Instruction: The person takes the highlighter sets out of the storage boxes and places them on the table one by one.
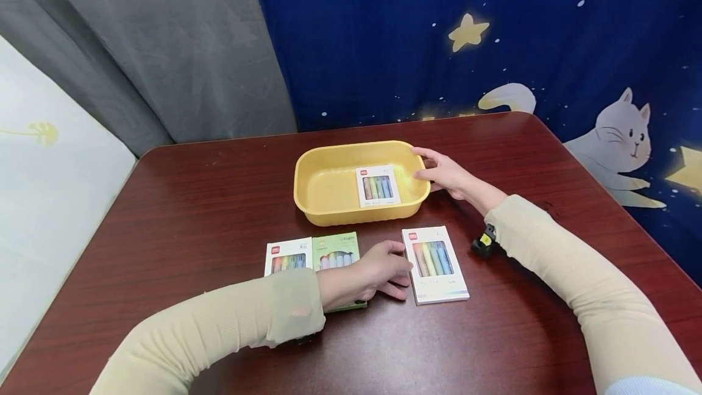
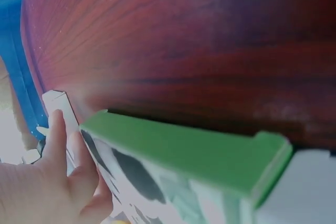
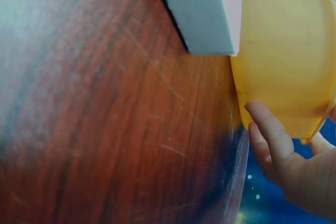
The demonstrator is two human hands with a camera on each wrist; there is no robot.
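My right hand [image 1: 445, 174] grips the right end of a yellow plastic basket [image 1: 329, 218]; in the right wrist view its fingers [image 3: 270, 129] lie against the basket's outer wall. Inside the basket is a white crayon box [image 1: 378, 202] with a window showing coloured sticks. My left hand [image 1: 384, 270] reaches over a green box [image 1: 336, 241], its fingertips at the left edge of another white crayon box [image 1: 439, 288] lying on the table. To the left, a third white box [image 1: 280, 250] lies beside the green one, both partly hidden by my left arm.
The dark red wooden table [image 1: 208, 200] extends around the boxes and basket. Behind its far edge hang a grey curtain [image 1: 181, 47] and a blue curtain [image 1: 373, 35] printed with stars and a cat. A black wrist device [image 1: 484, 242] sits under my right cuff.
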